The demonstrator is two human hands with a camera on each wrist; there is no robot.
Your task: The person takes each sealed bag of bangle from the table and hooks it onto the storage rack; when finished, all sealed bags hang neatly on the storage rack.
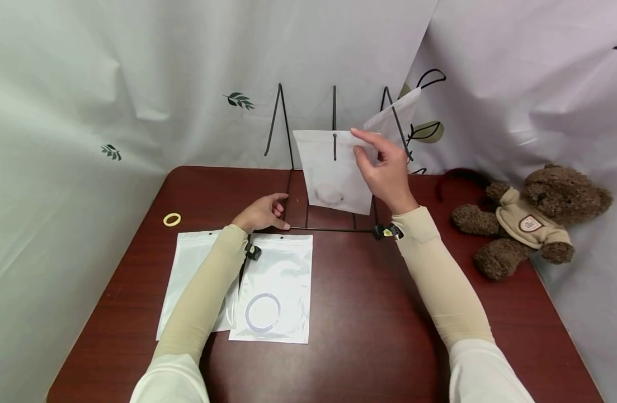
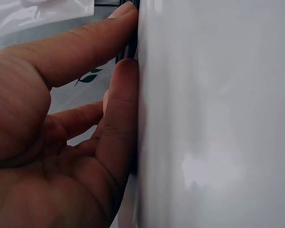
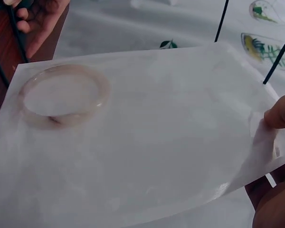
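Note:
A black wire display rack (image 1: 333, 230) with upright hooks stands at the back of the table. My left hand (image 1: 262, 214) holds the front left corner of its base, thumb and fingers at the thin bars. Up at the middle hook, my right hand (image 1: 387, 170) pinches the top right corner of a white zip bag (image 1: 338, 173). The hook's tip shows in front of the bag near its top edge. Through the bag, a pale bangle (image 3: 104, 90) shows at its lower end. Another white bag (image 1: 396, 117) hangs tilted at the right hook, partly behind the right hand.
Two more zip bags lie at the front left; one bag (image 1: 295, 280) contains a ring-shaped bangle (image 1: 263, 295), the other bag (image 1: 187, 268) is partly under the left forearm. A yellow ring (image 1: 172, 219) lies farther left. A teddy bear (image 1: 535, 218) and dark red headband (image 1: 464, 171) are at right.

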